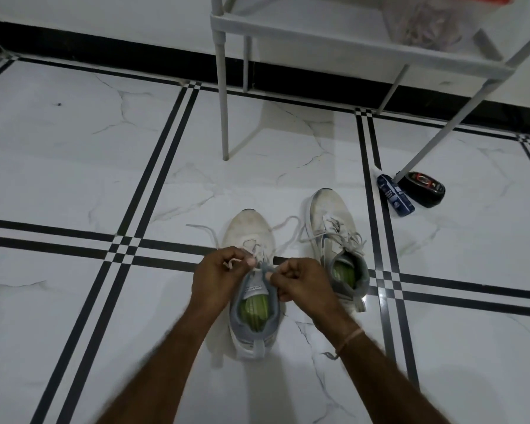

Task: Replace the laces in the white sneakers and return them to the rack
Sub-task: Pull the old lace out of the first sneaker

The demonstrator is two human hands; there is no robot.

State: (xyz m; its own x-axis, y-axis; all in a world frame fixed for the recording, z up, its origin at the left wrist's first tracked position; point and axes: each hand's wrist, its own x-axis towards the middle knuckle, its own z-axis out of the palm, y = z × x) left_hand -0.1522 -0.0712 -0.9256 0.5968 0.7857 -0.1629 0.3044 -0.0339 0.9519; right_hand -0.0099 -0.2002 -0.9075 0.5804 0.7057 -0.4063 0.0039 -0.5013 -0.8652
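Two sneakers [251, 229] on black-lined marble floor [74, 179] near rack [224, 117]; left hand [218, 276], right hand [303, 280]: pinch on laces [262, 264]

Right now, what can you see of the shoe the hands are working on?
The sneaker is white and scuffed at the toe, with a grey collar, grey heel tab and green insole. It stands upright on the tiled floor, toe pointing away. The left hand and right hand pinch its loose white lace near the tongue.
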